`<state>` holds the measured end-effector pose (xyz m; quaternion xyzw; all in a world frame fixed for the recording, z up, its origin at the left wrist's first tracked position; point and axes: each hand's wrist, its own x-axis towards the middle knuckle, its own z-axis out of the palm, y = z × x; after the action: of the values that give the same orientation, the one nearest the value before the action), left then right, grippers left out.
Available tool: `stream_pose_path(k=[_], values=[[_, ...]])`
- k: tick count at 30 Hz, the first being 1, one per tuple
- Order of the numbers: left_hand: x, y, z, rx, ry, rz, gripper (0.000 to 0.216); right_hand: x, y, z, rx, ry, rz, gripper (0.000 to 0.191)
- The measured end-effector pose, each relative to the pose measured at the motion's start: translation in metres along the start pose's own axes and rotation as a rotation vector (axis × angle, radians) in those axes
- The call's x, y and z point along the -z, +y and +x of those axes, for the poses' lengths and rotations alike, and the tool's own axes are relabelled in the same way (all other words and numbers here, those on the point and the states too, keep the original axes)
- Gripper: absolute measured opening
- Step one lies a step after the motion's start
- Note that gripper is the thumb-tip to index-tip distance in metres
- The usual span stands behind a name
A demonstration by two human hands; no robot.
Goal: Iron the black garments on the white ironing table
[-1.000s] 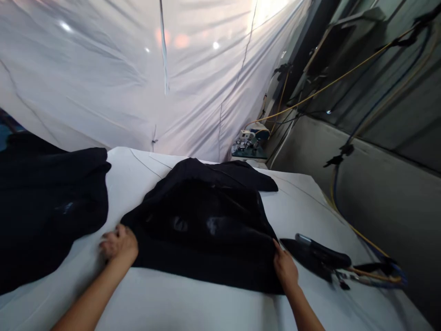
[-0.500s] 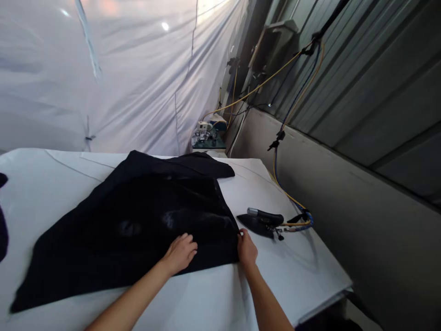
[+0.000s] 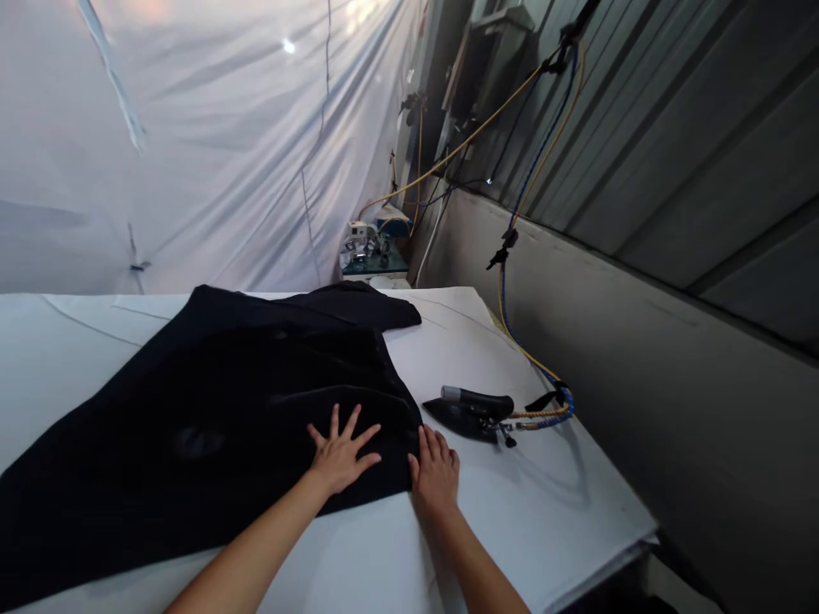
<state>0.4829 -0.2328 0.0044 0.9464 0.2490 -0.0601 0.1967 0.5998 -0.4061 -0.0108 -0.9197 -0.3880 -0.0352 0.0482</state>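
A large piece of black fabric (image 3: 192, 384), perhaps a garment, lies spread over a white-covered table (image 3: 358, 563). My left hand (image 3: 339, 456) rests flat on it near its right end, fingers spread wide. At the fabric's right edge lies my right hand (image 3: 437, 473), its fingers stretched forward and the thumb apart, touching the border of the cloth. Just beyond the right hand an iron (image 3: 470, 414) with a black handle sits on the table, its tip pointing left toward the fabric. Neither hand touches the iron.
Yellow and blue cords (image 3: 556, 388) run from the iron up to a hanging line along the grey wall (image 3: 640, 341). A white sheet (image 3: 223, 170) hangs behind the table. A sewing machine (image 3: 368, 243) stands beyond the far edge.
My left hand has gone from loosely curled to spread flat on the fabric. My right hand has released its pinch on the edge and lies stretched out. The view has shifted right.
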Motion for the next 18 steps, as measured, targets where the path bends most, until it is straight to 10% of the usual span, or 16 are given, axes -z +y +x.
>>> stream_pose_path(k=[4,10,18], values=[[-0.011,0.004,-0.002,-0.013,0.099,0.086,0.065,0.007,-0.001,0.002,-0.073,-0.090,0.000,0.050],[-0.019,-0.001,-0.005,-0.059,0.143,0.111,0.065,0.100,0.061,0.064,0.042,0.041,-0.055,0.060],[-0.004,-0.001,-0.018,-0.125,0.262,0.032,0.049,0.128,0.108,0.151,0.152,-0.605,0.012,0.054]])
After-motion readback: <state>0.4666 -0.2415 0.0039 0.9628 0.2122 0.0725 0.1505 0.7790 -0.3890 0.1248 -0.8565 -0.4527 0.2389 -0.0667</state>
